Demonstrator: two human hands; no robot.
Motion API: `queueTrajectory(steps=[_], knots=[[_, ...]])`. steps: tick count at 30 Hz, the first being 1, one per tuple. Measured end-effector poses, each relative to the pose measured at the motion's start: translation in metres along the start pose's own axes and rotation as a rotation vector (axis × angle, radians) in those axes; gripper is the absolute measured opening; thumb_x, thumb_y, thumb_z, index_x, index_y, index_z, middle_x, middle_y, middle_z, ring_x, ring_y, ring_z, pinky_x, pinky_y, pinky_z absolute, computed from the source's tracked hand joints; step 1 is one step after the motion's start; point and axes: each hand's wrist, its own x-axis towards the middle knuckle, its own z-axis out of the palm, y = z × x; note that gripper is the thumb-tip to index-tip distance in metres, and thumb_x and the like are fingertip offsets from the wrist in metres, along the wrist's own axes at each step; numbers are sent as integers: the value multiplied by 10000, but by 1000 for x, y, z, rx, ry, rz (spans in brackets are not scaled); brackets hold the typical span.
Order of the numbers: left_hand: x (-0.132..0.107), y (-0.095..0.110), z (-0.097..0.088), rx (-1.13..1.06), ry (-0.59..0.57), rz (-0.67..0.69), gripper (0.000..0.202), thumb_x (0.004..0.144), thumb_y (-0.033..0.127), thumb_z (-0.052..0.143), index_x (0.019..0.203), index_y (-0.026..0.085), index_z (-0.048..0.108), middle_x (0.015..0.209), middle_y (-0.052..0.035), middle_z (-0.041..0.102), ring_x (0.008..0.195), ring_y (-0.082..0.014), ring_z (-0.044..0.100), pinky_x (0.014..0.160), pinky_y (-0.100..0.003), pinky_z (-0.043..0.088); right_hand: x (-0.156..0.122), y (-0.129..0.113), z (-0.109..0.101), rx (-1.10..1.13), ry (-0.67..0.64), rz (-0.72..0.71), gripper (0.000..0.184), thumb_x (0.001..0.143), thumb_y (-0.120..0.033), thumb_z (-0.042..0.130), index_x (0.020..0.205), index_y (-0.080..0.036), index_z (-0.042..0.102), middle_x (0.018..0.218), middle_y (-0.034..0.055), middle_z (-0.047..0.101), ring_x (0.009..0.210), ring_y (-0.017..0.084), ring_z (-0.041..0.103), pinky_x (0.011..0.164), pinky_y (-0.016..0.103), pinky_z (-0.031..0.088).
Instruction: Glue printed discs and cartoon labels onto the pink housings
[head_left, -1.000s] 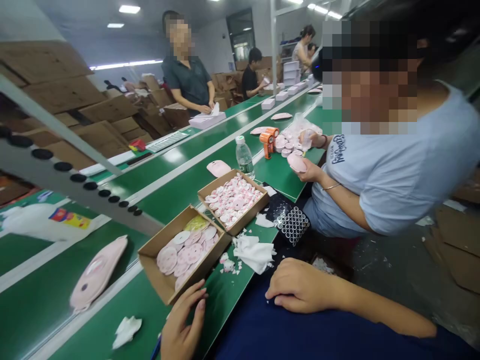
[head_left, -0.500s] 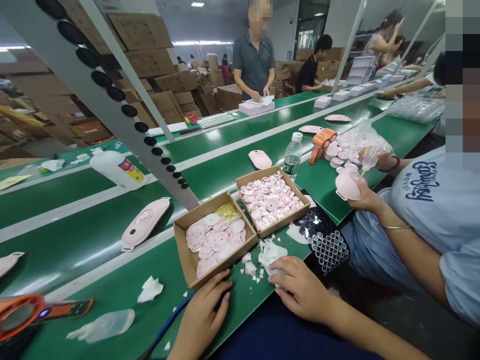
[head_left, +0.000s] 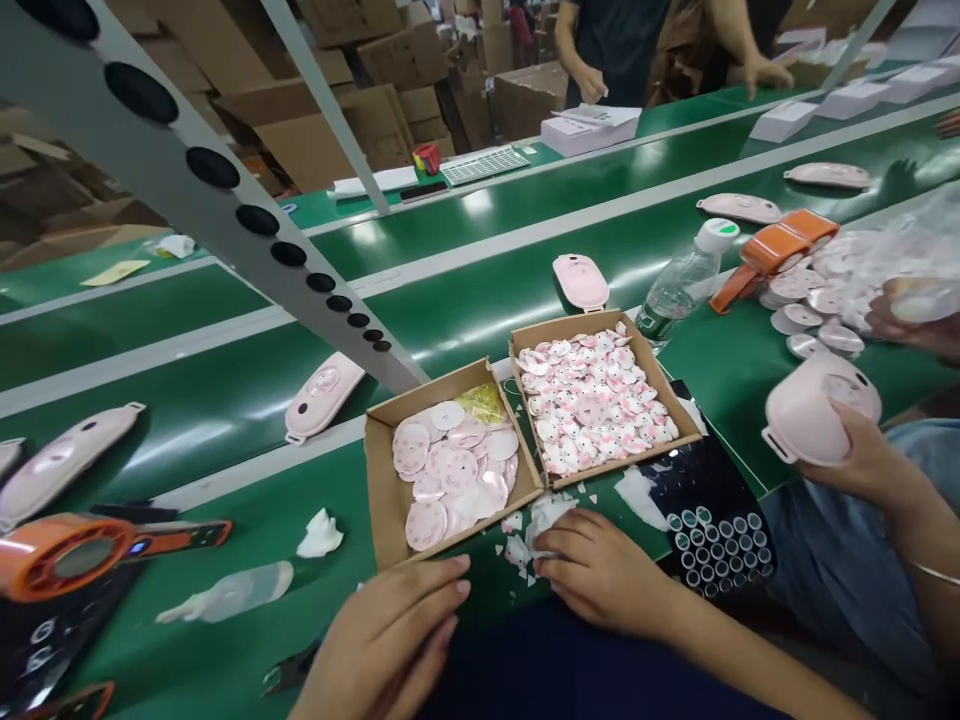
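Note:
My left hand (head_left: 394,635) has its fingers stretched out by the front edge of a cardboard tray (head_left: 386,515) of round pink-and-white discs (head_left: 446,470), holding nothing. The fingers of my right hand (head_left: 600,570) are curled over a crumpled white tissue (head_left: 549,512) on the green bench. Small white-and-pink scraps (head_left: 517,550) lie between the hands. A second cardboard tray (head_left: 681,420), just beyond my right hand, holds small white-and-pink animal-face pieces (head_left: 592,400). Partly hidden behind my left hand is a dark-handled tool (head_left: 285,675).
A clear squeeze bottle (head_left: 232,592), wadded tissue (head_left: 320,535) and orange ring-shaped tool (head_left: 52,560) lie left. A water bottle (head_left: 682,280) and orange tape dispenser (head_left: 780,250) stand right. Pink cases (head_left: 324,398) lie on the belt. A co-worker's hand (head_left: 862,450) holds another case (head_left: 817,405).
The view has tipped down and come closer. My right hand has shifted left toward the scraps, its fingers now over the tissue. The white jug left of the post no longer shows.

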Motion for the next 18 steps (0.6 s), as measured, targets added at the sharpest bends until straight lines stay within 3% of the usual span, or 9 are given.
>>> queueTrajectory(steps=[3, 6, 8, 10, 14, 18], knots=[[36, -20, -17, 88, -65, -116, 302, 951, 249, 520, 1229, 294, 630, 1116, -45, 757, 985, -223, 729, 852, -318, 592, -3, 4, 1, 7, 94, -31, 178, 914, -151, 555, 1071, -189, 630, 1088, 63, 740, 1001, 205, 650, 918, 381, 526], [78, -49, -14, 255, -331, -309, 344, 962, 349, 467, 1222, 234, 660, 1217, -86, 717, 1076, -293, 687, 923, -427, 561, -5, 8, 0, 36, 163, -53, 177, 928, -151, 537, 1075, -182, 631, 1044, 72, 750, 978, 203, 667, 877, 366, 544], [101, -66, -6, 405, -530, -427, 342, 956, 304, 475, 1226, 188, 651, 1243, -128, 691, 1094, -328, 660, 897, -460, 552, -6, 11, -1, 59, 192, -66, 170, 941, -165, 532, 1076, -186, 631, 1018, 70, 755, 960, 199, 677, 860, 357, 549], [117, -80, 1, 501, -655, -485, 302, 924, 213, 503, 1179, 155, 652, 1179, -159, 691, 1040, -343, 658, 824, -457, 551, -6, 13, -1, 79, 204, -68, 153, 944, -178, 540, 1067, -182, 631, 1000, 71, 756, 942, 200, 684, 843, 349, 550], [127, -96, 11, 521, -695, -476, 239, 866, 134, 519, 1045, 143, 677, 1013, -157, 682, 934, -337, 656, 728, -422, 527, -7, 17, 0, 111, 203, -59, 145, 925, -152, 549, 1047, -174, 624, 970, 73, 749, 897, 194, 687, 799, 330, 548], [126, -98, 10, 479, -625, -477, 232, 911, 178, 465, 847, 150, 686, 896, -157, 669, 915, -332, 634, 770, -437, 501, -7, 20, 1, 137, 183, -73, 140, 904, -147, 561, 1030, -178, 614, 944, 67, 739, 862, 183, 683, 775, 312, 546]])
